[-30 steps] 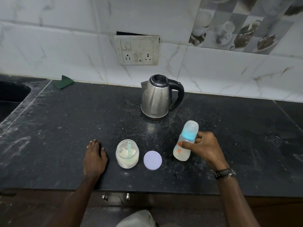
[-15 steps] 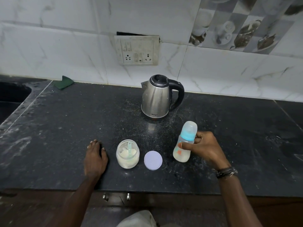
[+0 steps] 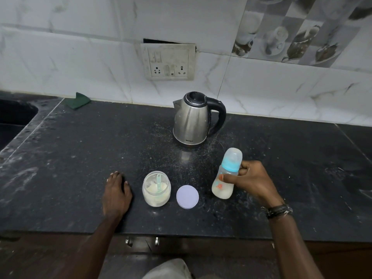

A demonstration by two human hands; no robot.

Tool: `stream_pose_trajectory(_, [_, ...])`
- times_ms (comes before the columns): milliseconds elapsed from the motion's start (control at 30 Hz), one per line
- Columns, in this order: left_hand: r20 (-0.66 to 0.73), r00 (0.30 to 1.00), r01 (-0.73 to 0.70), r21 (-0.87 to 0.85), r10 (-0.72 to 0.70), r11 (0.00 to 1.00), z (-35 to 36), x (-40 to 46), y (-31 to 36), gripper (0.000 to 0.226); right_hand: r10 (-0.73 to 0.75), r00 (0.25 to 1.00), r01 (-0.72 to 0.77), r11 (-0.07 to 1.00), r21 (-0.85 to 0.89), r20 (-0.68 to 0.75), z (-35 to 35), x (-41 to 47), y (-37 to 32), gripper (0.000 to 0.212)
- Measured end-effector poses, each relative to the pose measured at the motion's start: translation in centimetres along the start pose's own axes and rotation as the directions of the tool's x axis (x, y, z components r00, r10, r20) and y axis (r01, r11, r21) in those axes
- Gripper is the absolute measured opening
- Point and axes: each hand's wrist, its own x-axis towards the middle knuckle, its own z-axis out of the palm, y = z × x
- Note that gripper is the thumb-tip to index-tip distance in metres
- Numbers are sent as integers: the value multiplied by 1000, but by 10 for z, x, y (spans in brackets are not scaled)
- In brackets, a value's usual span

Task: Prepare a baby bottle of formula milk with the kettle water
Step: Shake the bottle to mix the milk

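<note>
A capped baby bottle [image 3: 227,174] with a blue collar and milky liquid in its lower part stands on the black counter [image 3: 70,158], leaning slightly right. My right hand [image 3: 251,181] grips its middle from the right. A steel kettle [image 3: 192,120] with a black handle stands behind it, lid closed. An open jar of white formula powder [image 3: 156,189] with a pale green scoop inside sits left of the bottle. Its lilac lid [image 3: 187,196] lies flat between jar and bottle. My left hand [image 3: 116,195] rests flat on the counter, left of the jar.
A wall socket panel [image 3: 169,62] is above the kettle. A green scrub pad [image 3: 79,100] lies at the back left by the wall. A dark sink [image 3: 12,115] opens at the far left. Powder specks dust the counter around the kettle.
The bottle has shifted slightly in my right hand and now stands on the counter. My left hand, the jar, the lid and the kettle have stayed put.
</note>
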Motion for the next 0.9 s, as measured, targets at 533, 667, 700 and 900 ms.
stream_pose_trajectory(533, [1, 1000, -8, -7, 8, 1000, 1, 2, -1, 34, 57, 998, -57, 997, 56, -11, 3, 2, 2, 37])
stream_pose_trajectory(667, [-6, 1000, -16, 4, 16, 1000, 0, 0, 0, 31, 15, 999, -16, 1000, -18, -47, 4, 3, 1, 41])
stream_pose_trajectory(700, [-12, 1000, -20, 1, 20, 1000, 0, -1, 0, 30, 11, 1000, -12, 1000, -28, -27, 4, 4, 3, 39])
stream_pose_trajectory(900, [-15, 1000, -4, -3, 4, 1000, -1, -2, 2, 32, 19, 998, -23, 997, -76, -52, 5, 2, 3, 47])
